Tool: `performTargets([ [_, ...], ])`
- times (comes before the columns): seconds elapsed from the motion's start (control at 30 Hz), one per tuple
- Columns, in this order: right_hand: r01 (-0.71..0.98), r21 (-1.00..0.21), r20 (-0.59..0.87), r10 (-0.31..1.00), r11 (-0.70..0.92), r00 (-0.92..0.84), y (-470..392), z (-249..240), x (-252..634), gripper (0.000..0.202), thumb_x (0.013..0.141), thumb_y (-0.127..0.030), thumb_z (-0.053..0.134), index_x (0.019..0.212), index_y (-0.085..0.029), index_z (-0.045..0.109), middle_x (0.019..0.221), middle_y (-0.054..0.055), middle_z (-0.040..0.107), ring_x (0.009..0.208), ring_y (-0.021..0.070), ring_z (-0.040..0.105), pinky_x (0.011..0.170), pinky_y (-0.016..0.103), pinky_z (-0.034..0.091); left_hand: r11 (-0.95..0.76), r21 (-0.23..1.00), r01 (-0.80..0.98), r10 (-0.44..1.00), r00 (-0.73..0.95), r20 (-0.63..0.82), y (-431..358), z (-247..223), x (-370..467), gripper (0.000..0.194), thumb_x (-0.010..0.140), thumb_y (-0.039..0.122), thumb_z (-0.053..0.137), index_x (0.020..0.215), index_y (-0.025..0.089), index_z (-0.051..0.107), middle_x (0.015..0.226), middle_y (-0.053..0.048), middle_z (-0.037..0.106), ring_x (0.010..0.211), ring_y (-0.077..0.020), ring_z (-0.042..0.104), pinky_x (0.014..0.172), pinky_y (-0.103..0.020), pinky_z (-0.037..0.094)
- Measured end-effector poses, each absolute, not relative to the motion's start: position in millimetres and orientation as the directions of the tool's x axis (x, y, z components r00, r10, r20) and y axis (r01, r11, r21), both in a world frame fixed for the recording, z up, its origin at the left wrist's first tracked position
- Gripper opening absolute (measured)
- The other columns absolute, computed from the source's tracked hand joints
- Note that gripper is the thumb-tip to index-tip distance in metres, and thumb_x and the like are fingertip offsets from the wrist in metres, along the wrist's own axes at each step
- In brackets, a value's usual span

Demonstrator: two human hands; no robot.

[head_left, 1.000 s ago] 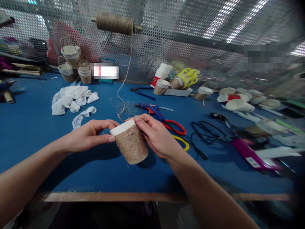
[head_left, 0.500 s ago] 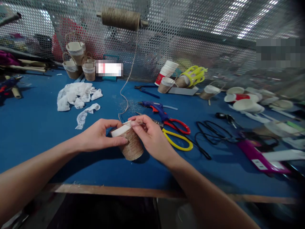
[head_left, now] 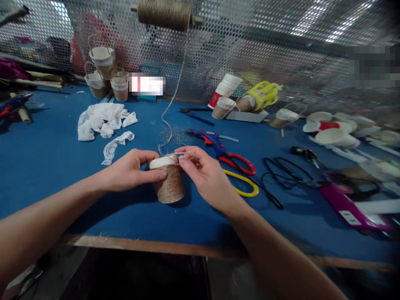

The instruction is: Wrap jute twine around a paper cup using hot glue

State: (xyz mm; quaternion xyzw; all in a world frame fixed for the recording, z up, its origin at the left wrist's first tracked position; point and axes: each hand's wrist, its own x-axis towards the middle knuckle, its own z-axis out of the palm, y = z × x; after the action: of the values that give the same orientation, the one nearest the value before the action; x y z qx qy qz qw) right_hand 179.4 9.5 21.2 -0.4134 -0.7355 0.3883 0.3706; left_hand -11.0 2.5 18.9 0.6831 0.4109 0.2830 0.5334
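A paper cup wrapped in brown twine stands tilted slightly over the blue table, its white upper band bare. My left hand grips it from the left, thumb across the front and fingers behind the rim. Between the thumb and fingers of my right hand is a strand of twine, pinched at the right of the rim. That strand runs from a spool mounted on the mesh down to the cup. Scissors with one red and one yellow handle lie beside my right hand, partly hidden by it.
A blue glue gun and pliers lie behind the hands. White lace is heaped at left, near finished small baskets. At right are a black cable, a purple power strip and several cups.
The cup has turned more upright in my left hand. My right hand has shifted slightly right of the rim, drawing the twine with it. The view has moved a little.
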Motion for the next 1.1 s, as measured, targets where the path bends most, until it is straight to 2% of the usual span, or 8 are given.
performTargets([
  [0.2, 0.318, -0.875, 0.239, 0.896, 0.366, -0.374, 11.5, 16.2, 179.2, 0.009, 0.084, -0.025, 0.047, 0.078, -0.018, 0.049, 0.097, 0.008, 0.055, 0.088, 0.0156, 0.053, 0.076, 0.032, 0.044, -0.072, 0.975, 0.21, 0.848, 0.528, -0.051, 2.2, 17.4, -11.4, 0.02, 0.076, 0.028, 0.059, 0.084, 0.01, 0.058, 0.075, -0.002, 0.056, 0.07, -0.0127, 0.051, 0.067, -0.025, 0.041],
  [0.37, 0.316, -0.882, 0.216, 0.896, 0.35, -0.388, 12.2, 14.6, 179.0, 0.01, 0.084, -0.026, 0.047, 0.087, -0.018, 0.052, 0.095, 0.005, 0.059, 0.083, 0.0142, 0.056, 0.072, 0.031, 0.046, -0.049, 0.986, 0.159, 0.834, 0.549, -0.047, 0.9, 15.6, -11.5, 0.017, 0.077, 0.026, 0.059, 0.084, 0.011, 0.058, 0.078, -0.003, 0.057, 0.072, -0.0131, 0.053, 0.07, -0.026, 0.042],
  [0.6, 0.228, -0.931, 0.165, 0.887, 0.284, -0.431, 13.3, 15.6, 179.1, 0.011, 0.084, -0.028, 0.048, 0.081, -0.018, 0.05, 0.095, 0.006, 0.061, 0.087, 0.0146, 0.056, 0.079, 0.033, 0.045, -0.053, 0.991, 0.12, 0.834, 0.551, -0.022, -0.3, 18.2, -11.2, 0.013, 0.076, 0.023, 0.059, 0.08, 0.012, 0.057, 0.076, -0.001, 0.056, 0.072, -0.0127, 0.053, 0.069, -0.025, 0.043],
  [0.7, 0.216, -0.938, 0.157, 0.888, 0.271, -0.431, 14.0, 16.0, 178.8, 0.013, 0.085, -0.03, 0.047, 0.082, -0.018, 0.051, 0.096, 0.006, 0.061, 0.088, 0.0148, 0.056, 0.08, 0.033, 0.045, -0.089, 0.986, 0.142, 0.839, 0.544, -0.003, -0.2, 19.4, -10.9, 0.013, 0.076, 0.024, 0.059, 0.08, 0.011, 0.057, 0.077, -0.002, 0.057, 0.072, -0.0131, 0.053, 0.07, -0.026, 0.043],
  [0.87, 0.253, -0.904, 0.217, 0.88, 0.344, -0.423, 15.2, 16.5, 178.9, 0.006, 0.084, -0.024, 0.047, 0.082, -0.019, 0.05, 0.103, 0.005, 0.061, 0.086, 0.013, 0.057, 0.077, 0.03, 0.046, -0.231, 0.938, 0.26, 0.845, 0.531, 0.061, 1.5, 19.4, -8.7, 0.016, 0.076, 0.026, 0.058, 0.078, 0.011, 0.058, 0.078, -0.003, 0.058, 0.076, -0.0149, 0.052, 0.074, -0.027, 0.041],
  [0.97, 0.3, -0.874, 0.24, 0.875, 0.383, -0.42, 16.0, 14.1, 178.7, 0.006, 0.084, -0.024, 0.047, 0.081, -0.019, 0.048, 0.098, 0.005, 0.062, 0.081, 0.0128, 0.057, 0.073, 0.03, 0.046, -0.238, 0.919, 0.314, 0.846, 0.532, 0.037, 1.1, 19.8, -7.9, 0.02, 0.074, 0.028, 0.06, 0.082, 0.011, 0.058, 0.078, -0.003, 0.058, 0.074, -0.0149, 0.052, 0.07, -0.027, 0.041],
  [1.1, 0.325, -0.826, 0.307, 0.852, 0.46, -0.425, 15.2, 11.1, 178.1, 0.006, 0.084, -0.024, 0.046, 0.081, -0.019, 0.047, 0.099, 0.007, 0.059, 0.087, 0.0142, 0.056, 0.076, 0.031, 0.045, -0.211, 0.923, 0.322, 0.852, 0.523, 0.012, -1.3, 21.4, -6.9, 0.022, 0.074, 0.031, 0.061, 0.082, 0.011, 0.057, 0.075, -0.001, 0.056, 0.07, -0.0135, 0.05, 0.065, -0.025, 0.039],
])
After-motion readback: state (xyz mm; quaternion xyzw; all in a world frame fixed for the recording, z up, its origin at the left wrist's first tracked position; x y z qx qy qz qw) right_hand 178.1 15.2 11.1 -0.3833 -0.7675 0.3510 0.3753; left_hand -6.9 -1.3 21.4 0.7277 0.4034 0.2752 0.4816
